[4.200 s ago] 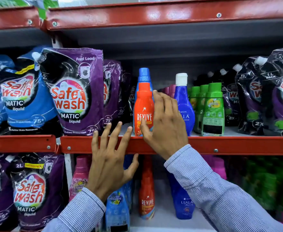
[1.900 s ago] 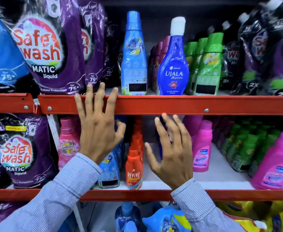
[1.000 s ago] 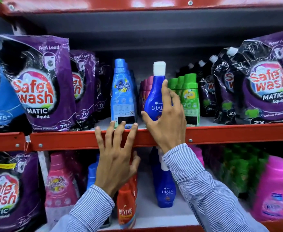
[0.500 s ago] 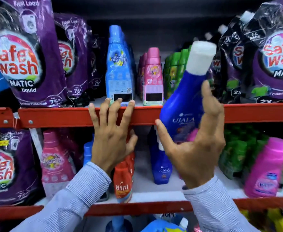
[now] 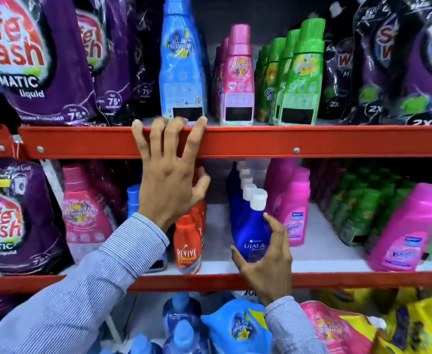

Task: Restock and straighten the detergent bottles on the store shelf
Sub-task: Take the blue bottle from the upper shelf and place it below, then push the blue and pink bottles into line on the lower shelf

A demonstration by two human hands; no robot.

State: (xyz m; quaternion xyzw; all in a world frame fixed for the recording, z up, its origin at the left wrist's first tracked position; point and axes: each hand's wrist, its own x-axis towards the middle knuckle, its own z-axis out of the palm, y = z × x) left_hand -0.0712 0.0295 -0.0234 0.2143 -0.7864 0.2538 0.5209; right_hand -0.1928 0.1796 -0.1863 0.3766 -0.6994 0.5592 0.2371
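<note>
My right hand (image 5: pixel 266 261) is wrapped around a dark blue Ujala bottle (image 5: pixel 248 231) with a white cap. The bottle stands at the front of a row of the same bottles on the middle shelf. To its left stands an orange Revive bottle (image 5: pixel 188 241), and pink Vanish bottles (image 5: pixel 294 208) stand to its right. My left hand (image 5: pixel 169 175) rests on the red rail (image 5: pixel 286 141) of the upper shelf, fingers hooked over its edge and holding nothing. Just above those fingers stands a light blue bottle (image 5: pixel 183 62), with a pink bottle (image 5: pixel 237 77) and green bottles (image 5: pixel 301 77) beside it.
Purple Safe Wash pouches (image 5: pixel 31 60) fill the left of both shelves, and more are at the upper right (image 5: pixel 414 60). Green bottles (image 5: pixel 357 208) and another pink bottle (image 5: pixel 403 231) stand on the middle shelf's right. Blue bottles (image 5: pixel 181 315) and pouches crowd the bottom shelf.
My right hand has carried the blue Ujala bottle down from in front of the upper shelf to the front of the Ujala row on the middle shelf. My left hand stays on the rail.
</note>
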